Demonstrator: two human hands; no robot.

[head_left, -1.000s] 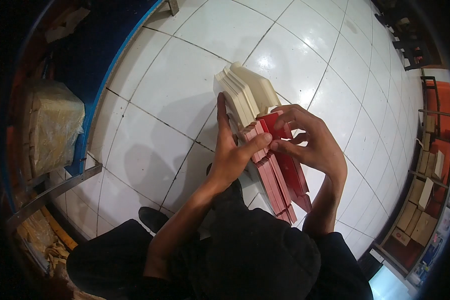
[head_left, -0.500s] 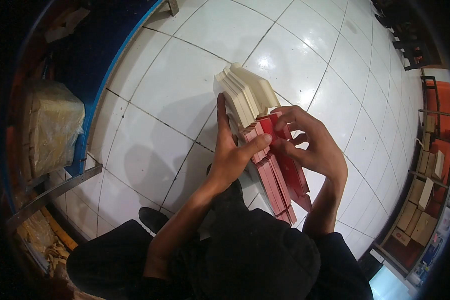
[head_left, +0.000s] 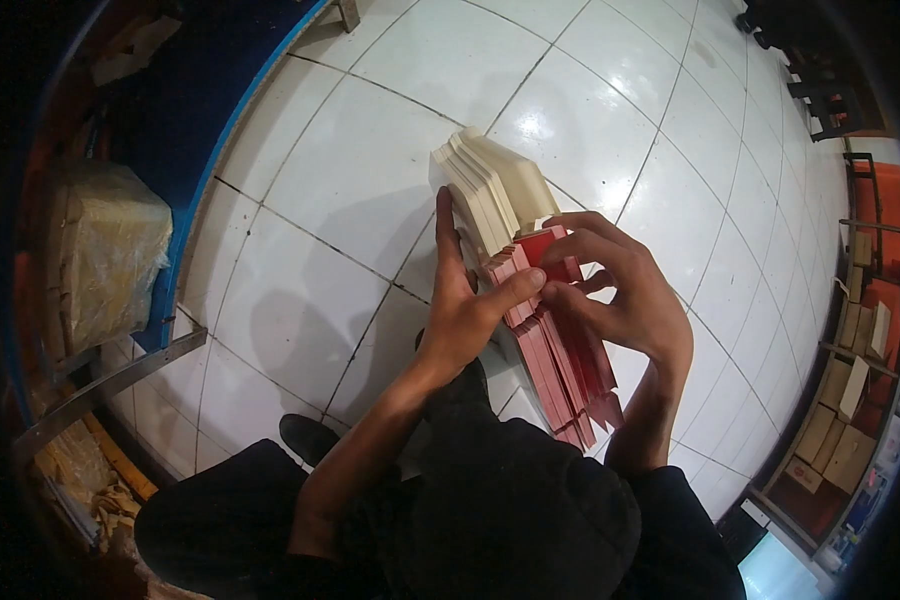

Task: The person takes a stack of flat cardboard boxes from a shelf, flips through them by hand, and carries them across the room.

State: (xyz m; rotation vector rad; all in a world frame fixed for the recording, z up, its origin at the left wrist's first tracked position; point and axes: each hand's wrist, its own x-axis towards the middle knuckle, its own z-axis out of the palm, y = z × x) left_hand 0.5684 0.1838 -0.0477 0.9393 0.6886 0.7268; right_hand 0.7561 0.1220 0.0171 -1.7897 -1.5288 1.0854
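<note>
A bundle of folded card pieces, cream at its far end and red-pink at its near end, is held above the tiled floor. My left hand grips the bundle from its left side, thumb across the pink edges and a finger stretched along the cream part. My right hand is curled at the bundle's right side, with thumb and fingers at a red flap. Its fingertips partly cover the red pieces.
A blue-edged table stands at the left, with a plastic-wrapped package beside it. Crumpled brown material lies at lower left. On the right, a shelf holds cardboard boxes. A dark shoe is on the floor.
The red pieces on the right side of the bundle have shifted slightly left, closer to the pink stack. My right fingers have moved a little at the red flap; my left hand stays nearly still.
</note>
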